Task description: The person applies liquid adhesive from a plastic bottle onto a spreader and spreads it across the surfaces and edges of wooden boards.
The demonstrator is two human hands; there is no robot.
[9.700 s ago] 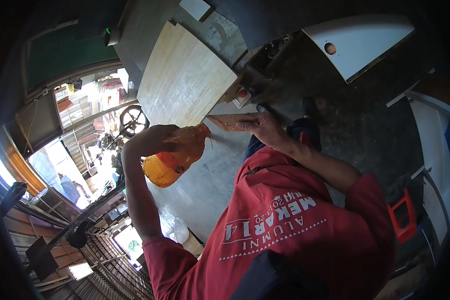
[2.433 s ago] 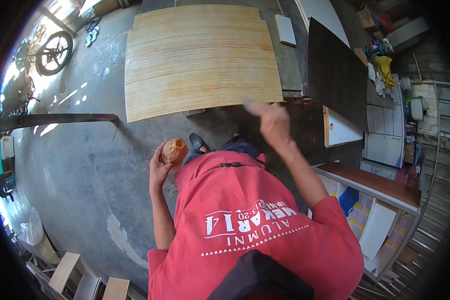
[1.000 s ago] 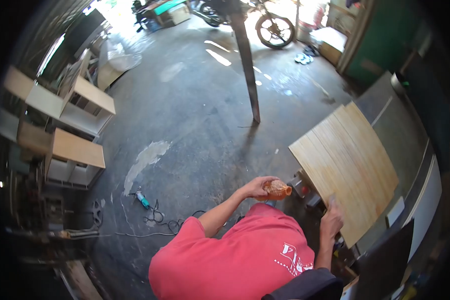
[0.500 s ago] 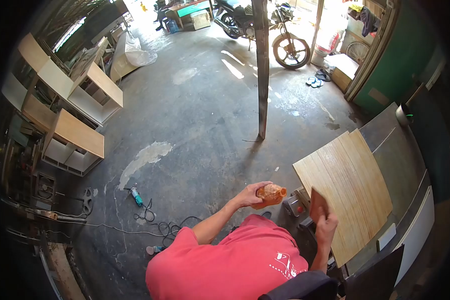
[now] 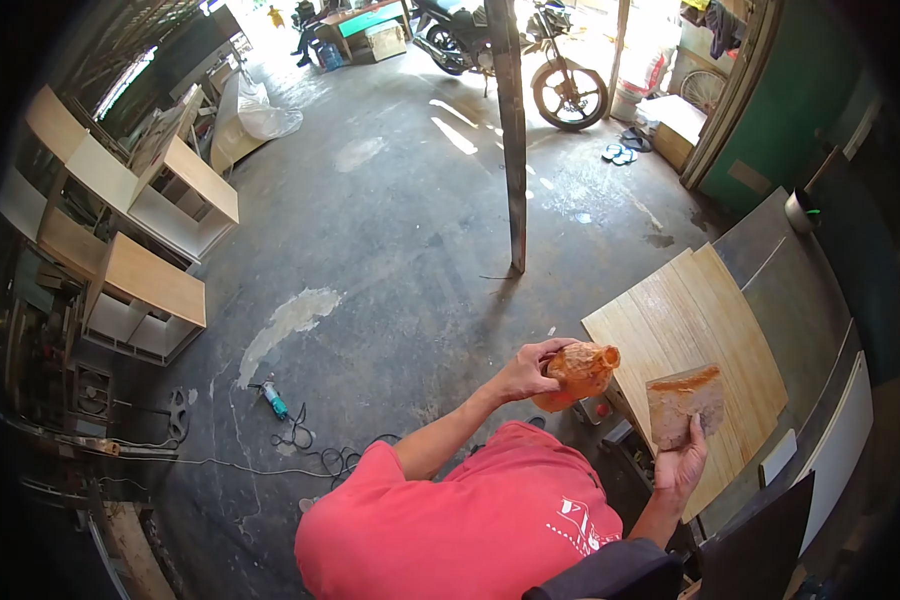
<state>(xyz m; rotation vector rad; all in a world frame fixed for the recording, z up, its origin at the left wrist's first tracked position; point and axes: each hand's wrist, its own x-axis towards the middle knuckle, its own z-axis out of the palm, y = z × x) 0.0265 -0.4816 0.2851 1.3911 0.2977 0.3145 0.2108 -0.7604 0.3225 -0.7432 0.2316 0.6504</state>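
My left hand is closed around an orange-stained, crumpled plastic bottle, tilted with its open mouth toward the right. My right hand grips a flat square spreader board by its lower edge, thumb on its face. A strip of orange-brown paste lies along the board's top edge, and dried smears cover the rest. The bottle's mouth is to the upper left of the board, apart from it. Below both hands lies a light wood-grain panel, partly hidden by the spreader board.
A dark post stands ahead. On the floor at left lies a teal power tool with its cord. Wooden cabinets stand at far left, a motorcycle at the back. White boards lean at right.
My right hand has turned the spreader board from edge-on to face up, showing the paste strip. My left hand has raised the bottle and brought it rightward, nearer the board.
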